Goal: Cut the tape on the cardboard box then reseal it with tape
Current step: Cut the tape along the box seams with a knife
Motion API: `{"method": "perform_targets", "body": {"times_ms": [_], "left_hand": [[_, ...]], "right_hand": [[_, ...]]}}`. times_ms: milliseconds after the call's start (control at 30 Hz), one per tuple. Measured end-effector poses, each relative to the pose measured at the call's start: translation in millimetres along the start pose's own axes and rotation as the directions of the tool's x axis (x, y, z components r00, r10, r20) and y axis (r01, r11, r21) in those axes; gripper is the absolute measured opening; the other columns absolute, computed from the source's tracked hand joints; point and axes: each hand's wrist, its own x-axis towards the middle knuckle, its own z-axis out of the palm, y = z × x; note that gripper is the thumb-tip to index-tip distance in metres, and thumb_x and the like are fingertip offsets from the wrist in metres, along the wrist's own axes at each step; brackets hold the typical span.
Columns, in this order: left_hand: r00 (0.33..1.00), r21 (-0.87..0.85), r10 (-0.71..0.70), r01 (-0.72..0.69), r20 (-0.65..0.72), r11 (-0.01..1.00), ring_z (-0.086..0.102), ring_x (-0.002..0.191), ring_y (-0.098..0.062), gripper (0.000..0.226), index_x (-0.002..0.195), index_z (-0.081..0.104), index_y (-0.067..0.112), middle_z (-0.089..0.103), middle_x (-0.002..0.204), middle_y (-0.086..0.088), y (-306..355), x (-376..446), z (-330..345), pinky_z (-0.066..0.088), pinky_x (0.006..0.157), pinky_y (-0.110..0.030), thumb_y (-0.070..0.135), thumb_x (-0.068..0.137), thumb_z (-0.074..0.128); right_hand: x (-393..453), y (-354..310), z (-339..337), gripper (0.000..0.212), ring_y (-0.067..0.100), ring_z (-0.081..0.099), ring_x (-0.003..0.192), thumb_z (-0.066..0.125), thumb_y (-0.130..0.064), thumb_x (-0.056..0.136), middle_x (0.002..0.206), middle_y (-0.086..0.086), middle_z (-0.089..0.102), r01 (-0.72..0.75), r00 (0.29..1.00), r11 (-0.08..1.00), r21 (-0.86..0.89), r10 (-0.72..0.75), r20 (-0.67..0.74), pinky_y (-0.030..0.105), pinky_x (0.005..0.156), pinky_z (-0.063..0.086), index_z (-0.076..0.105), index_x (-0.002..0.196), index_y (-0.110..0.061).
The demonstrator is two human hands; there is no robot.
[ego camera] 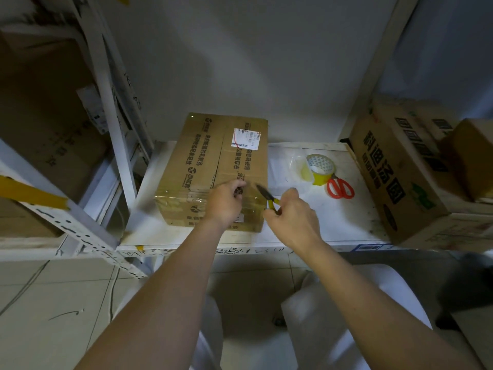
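Observation:
A brown cardboard box [210, 158] with printed text and a white shipping label lies on a white shelf [314, 220]. Clear tape runs across its near end. My left hand [226, 201] rests on the box's near top with its fingers curled, seemingly round a small dark thing I cannot identify. My right hand [290, 212] grips small yellow-handled snips [268, 197], the dark blades pointing at the box top just right of my left hand. A yellow tape roll [320, 168] sits on the shelf to the right of the box.
Red-handled scissors [340, 188] lie beside the tape roll. A large printed carton [400, 172] stands at the right end of the shelf. White metal racking [112, 121] with more cartons rises at the left. Tiled floor lies below.

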Motion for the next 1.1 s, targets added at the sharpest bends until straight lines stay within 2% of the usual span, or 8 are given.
{"method": "perform_targets", "body": {"times_ms": [100,200,367,433,567,667,900,1100], "left_hand": [[1.000,0.007,-0.007,0.007,0.009,1.000,0.059,0.105,-0.021,0.037,0.127,0.060,0.018,0.063,0.120,-0.008,0.0,0.2,-1.7,0.045,0.084,-0.025,0.003,0.094,0.050],[1.000,0.018,0.000,0.000,0.011,1.000,0.058,0.109,-0.021,0.037,0.128,0.059,0.017,0.061,0.125,-0.006,0.4,-1.1,-3.1,0.043,0.084,-0.022,0.003,0.095,0.050],[1.000,0.003,-0.006,0.006,0.013,1.000,0.055,0.115,-0.020,0.037,0.128,0.059,0.018,0.058,0.129,-0.006,0.3,-0.7,-3.0,0.044,0.093,-0.025,0.003,0.095,0.050],[1.000,-0.008,-0.009,0.009,0.015,1.000,0.056,0.113,-0.020,0.037,0.127,0.060,0.018,0.059,0.128,-0.006,-0.5,-0.1,-2.3,0.046,0.093,-0.027,0.002,0.095,0.050],[1.000,-0.025,-0.010,0.010,0.013,1.000,0.056,0.114,-0.020,0.037,0.126,0.061,0.017,0.059,0.128,-0.005,-1.6,1.5,-1.5,0.045,0.094,-0.026,0.001,0.095,0.050],[1.000,-0.028,-0.006,0.007,0.015,1.000,0.056,0.113,-0.020,0.036,0.126,0.061,0.016,0.059,0.128,-0.005,-3.0,2.8,-0.4,0.045,0.094,-0.026,0.001,0.095,0.050],[1.000,-0.037,-0.006,0.006,0.022,0.999,0.055,0.117,-0.020,0.035,0.124,0.062,0.015,0.058,0.132,-0.003,-8.5,7.5,3.4,0.045,0.102,-0.032,0.001,0.094,0.051],[1.000,-0.041,0.009,-0.008,0.021,0.999,0.055,0.117,-0.020,0.035,0.124,0.062,0.014,0.056,0.135,-0.003,-11.9,10.0,7.1,0.045,0.103,-0.033,0.000,0.094,0.050]], "right_hand": [[-10.4,-11.4,-0.2,0.037,0.031,0.062,0.085,0.050,-0.039,0.086,0.094,0.004,0.063,0.036,0.999,0.998,-0.058,-0.035,0.024,0.037,0.072,0.048,0.036,0.111,-0.016],[-15.5,-11.1,4.9,0.035,0.030,0.063,0.087,0.045,-0.040,0.091,0.099,0.007,0.064,0.082,0.995,0.983,-0.164,-0.073,0.063,0.037,0.070,0.048,0.035,0.113,-0.014],[-19.3,-14.4,8.8,0.037,0.027,0.062,0.088,0.060,-0.026,0.087,0.103,0.008,0.058,0.032,0.996,0.978,-0.205,-0.015,0.082,0.032,0.064,0.045,0.033,0.110,-0.014],[-21.1,-16.8,6.5,0.037,0.027,0.059,0.096,0.061,-0.018,0.087,0.110,0.009,0.054,0.032,0.997,0.964,-0.264,-0.013,0.074,0.032,0.070,0.046,0.037,0.115,-0.013],[-23.5,-20.6,1.6,0.036,0.026,0.048,0.110,0.056,-0.022,0.089,0.119,0.009,0.050,0.015,0.999,0.899,-0.439,0.007,0.049,0.037,0.085,0.043,0.041,0.121,-0.014],[-24.7,-25.4,0.8,0.038,0.026,0.046,0.113,0.054,-0.024,0.088,0.121,0.010,0.050,-0.011,0.996,0.862,-0.506,0.053,0.070,0.038,0.087,0.041,0.041,0.122,-0.013],[-22.1,-34.9,0.6,0.034,0.025,0.049,0.108,0.053,-0.030,0.090,0.116,0.009,0.052,-0.096,0.988,0.841,-0.533,0.144,0.049,0.037,0.084,0.042,0.042,0.119,-0.014],[-17.7,-44.7,3.2,0.040,0.027,0.049,0.110,0.055,-0.028,0.087,0.119,0.012,0.051,-0.136,0.967,0.857,-0.497,0.224,0.120,0.035,0.081,0.041,0.039,0.120,-0.012]]}}
